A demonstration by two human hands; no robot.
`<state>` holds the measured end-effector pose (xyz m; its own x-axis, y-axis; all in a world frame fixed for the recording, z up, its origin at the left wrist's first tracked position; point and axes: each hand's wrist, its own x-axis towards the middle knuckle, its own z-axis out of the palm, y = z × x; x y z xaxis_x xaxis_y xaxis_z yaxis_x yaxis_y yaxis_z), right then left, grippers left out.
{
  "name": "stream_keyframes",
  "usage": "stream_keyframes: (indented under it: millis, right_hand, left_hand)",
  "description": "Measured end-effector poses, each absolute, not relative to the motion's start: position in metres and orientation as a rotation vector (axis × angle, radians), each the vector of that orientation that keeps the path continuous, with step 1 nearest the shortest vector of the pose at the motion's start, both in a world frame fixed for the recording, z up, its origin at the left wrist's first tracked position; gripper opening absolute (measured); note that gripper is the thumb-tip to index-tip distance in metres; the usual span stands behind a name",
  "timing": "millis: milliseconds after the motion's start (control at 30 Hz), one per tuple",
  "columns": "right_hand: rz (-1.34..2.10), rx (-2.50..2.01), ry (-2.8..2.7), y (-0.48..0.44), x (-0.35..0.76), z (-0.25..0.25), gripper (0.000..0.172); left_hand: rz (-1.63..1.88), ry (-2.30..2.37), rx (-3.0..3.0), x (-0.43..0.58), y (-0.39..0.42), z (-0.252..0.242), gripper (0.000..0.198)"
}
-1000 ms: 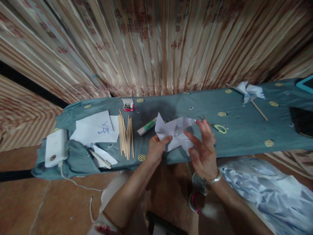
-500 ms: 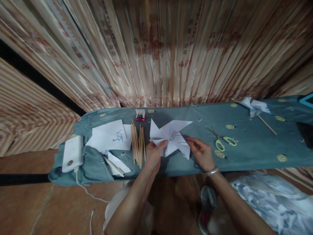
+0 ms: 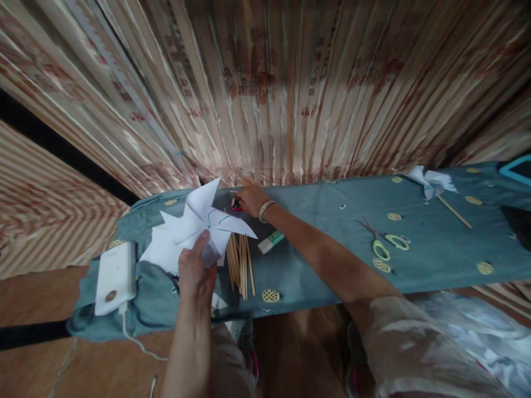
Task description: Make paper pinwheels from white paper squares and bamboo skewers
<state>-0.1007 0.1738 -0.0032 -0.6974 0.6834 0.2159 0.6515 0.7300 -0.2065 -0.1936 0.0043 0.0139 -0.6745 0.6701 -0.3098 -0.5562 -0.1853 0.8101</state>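
My left hand (image 3: 197, 265) is closed on a white paper pinwheel (image 3: 222, 221), with the thumb pressed near its folded centre. Blue pen lines show on one blade. At the back of the table, my right hand (image 3: 251, 198) reaches to a small red box (image 3: 236, 203) holding small dark pieces. Its fingers are bent together at the box, and whatever they pinch is hidden. Just below the pinwheel's right side lies a bundle of wooden sticks (image 3: 243, 268). A green-and-white block (image 3: 270, 242), like an eraser, rests under my right forearm.
Green-handled scissors (image 3: 381, 240) lie open on the green cloth (image 3: 323, 254). A finished pinwheel on a stick (image 3: 433, 185) is at the far right. White paper (image 3: 160, 249) and a white power bank (image 3: 116, 279) with a cable sit left. A curtain hangs behind.
My left hand has carried the pinwheel left, over the paper and the sticks' upper ends. My right hand has left the pinwheel and moved to the red box. The green-and-white block is now visible.
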Motion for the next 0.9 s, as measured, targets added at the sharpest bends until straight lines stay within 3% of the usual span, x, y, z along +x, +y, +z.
stream_keyframes:
  millis: [633,900]
  right_hand:
    - [0.05,-1.102,-2.754,0.187,-0.128,-0.026,0.029]
    - [0.152,-1.091,-2.677,0.181,-0.123,-0.025,0.023]
  left_hand:
    - [1.906,1.258,0.168,-0.189,0.002,0.005,0.021]
    - [1.912,1.245,0.132,-0.19,0.0,0.009,0.019]
